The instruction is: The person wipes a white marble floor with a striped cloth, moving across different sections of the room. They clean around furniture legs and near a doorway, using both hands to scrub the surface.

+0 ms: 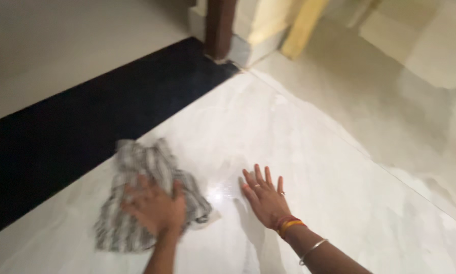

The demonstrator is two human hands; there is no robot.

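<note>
A grey and white striped cloth (136, 167) lies crumpled on the pale marble floor (299, 152). My left hand (154, 208) presses down on the cloth with fingers spread; it looks blurred. My right hand (266, 198) rests flat on the bare floor just right of the cloth, fingers apart, holding nothing. It wears rings, and there are orange and red bangles and a thin silver bracelet on the wrist.
A wide black band of floor (76, 122) runs diagonally along the left. A dark wooden post (220, 25) and a pale yellow plank (301, 28) stand at the top, by a light wall base. A thin tile seam crosses on the right.
</note>
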